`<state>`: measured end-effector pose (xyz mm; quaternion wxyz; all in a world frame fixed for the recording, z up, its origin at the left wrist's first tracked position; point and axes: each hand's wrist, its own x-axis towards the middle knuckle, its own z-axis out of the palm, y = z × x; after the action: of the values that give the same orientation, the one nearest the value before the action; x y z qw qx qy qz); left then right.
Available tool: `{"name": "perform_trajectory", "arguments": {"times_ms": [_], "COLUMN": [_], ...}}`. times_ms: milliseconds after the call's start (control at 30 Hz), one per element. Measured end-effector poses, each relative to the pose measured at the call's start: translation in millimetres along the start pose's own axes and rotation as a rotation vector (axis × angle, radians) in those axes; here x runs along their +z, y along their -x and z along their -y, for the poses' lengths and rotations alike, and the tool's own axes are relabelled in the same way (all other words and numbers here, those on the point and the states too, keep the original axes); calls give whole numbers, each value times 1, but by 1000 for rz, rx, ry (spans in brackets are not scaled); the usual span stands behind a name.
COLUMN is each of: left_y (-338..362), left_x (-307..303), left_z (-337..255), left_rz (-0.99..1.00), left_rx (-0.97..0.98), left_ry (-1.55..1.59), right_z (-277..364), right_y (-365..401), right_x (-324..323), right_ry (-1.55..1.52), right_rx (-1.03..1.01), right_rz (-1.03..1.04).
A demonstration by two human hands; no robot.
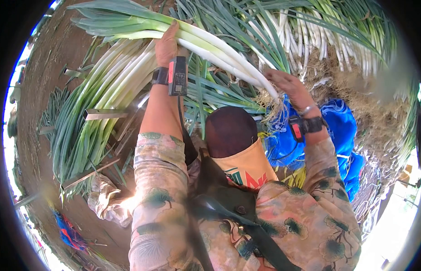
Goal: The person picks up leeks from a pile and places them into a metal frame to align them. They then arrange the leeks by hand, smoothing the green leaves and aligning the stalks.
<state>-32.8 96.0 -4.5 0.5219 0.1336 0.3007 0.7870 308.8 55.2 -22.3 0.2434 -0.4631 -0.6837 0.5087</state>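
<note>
My left hand (167, 46) grips a small bunch of long green onions (219, 47), its thumb up over the white stalks near the green leaves. The bunch slants across the view, leaves at the upper left and roots at the lower right. Close by the root end is my right hand (290, 88), fingers stretched out toward the stalks and holding nothing. Below my left hand, a thick bundle of green onions (108, 83) lies across a metal frame (104, 114).
A big heap of green onions (305, 34) with tangled roots fills the upper right. Blue plastic bags (339, 124) lie beneath my right forearm. A crumpled plastic wrapper (106, 198) and a red-blue bundle (70, 232) sit on the bare soil at left.
</note>
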Motion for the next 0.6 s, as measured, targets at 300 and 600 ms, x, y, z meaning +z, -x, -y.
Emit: {"name": "perform_trajectory", "arguments": {"times_ms": [300,600], "left_y": [0,-13], "left_x": [-9,-20], "left_z": [-10,-18], "left_rz": [166,355], "left_rx": [-17,-156], "left_ry": [-52,-22], "right_z": [46,60], "right_y": [3,15], "right_x": [44,34], "right_ry": [-441,-647], "right_rx": [239,308], "right_rz": [258,424]}}
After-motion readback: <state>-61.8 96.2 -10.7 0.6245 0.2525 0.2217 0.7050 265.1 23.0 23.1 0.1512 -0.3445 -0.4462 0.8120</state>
